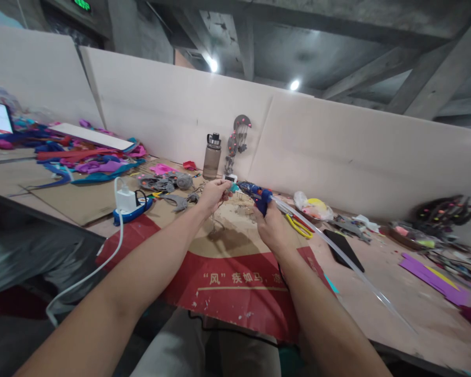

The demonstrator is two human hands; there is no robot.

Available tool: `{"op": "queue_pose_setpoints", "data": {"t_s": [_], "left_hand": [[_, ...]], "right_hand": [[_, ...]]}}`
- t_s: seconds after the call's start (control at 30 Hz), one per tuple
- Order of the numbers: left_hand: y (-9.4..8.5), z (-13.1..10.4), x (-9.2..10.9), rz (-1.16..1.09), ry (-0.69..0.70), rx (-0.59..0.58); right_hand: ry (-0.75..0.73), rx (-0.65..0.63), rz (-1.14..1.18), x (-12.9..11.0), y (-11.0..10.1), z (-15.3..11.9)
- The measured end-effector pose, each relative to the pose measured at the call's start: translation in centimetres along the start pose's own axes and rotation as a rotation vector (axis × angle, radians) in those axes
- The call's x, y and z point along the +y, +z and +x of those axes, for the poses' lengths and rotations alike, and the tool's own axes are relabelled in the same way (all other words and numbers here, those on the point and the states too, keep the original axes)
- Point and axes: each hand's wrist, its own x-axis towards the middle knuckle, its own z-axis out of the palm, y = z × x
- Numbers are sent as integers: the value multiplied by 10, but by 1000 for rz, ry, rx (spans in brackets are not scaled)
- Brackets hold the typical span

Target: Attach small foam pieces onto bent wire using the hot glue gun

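My right hand (272,225) is wrapped round the grip of a blue hot glue gun (262,198), whose nozzle points left. A long clear glue stick (345,256) runs out of its back end, slanting down to the right. Close to the nozzle, my left hand (215,196) pinches a small teal piece (234,187) between its fingertips; its material is too small to make out. Whether nozzle and piece touch, I cannot tell. Below both hands lies a red and tan cardboard sheet (235,283) with printed characters.
A blue power strip (132,211) with a white charger and cable stands at the left. Behind are a bottle (212,157) and a grey hanging ornament (242,123). Yellow-handled pliers (299,226) and a black phone (343,250) lie right; coloured fabric scraps (90,157) spread left.
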Motion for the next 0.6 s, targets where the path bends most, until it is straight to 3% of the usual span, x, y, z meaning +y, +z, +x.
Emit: {"op": "queue_pose_setpoints", "data": {"t_s": [0.27,0.47,0.6], "left_hand": [[1,-1,3,1,16,16],[-1,1,1,-5,11,12],[2,-3,3,7,-20,-6]], "right_hand": [[-17,47,39,3,1,1],[94,167,227,18,10,9],[300,11,273,40,18,14]]}}
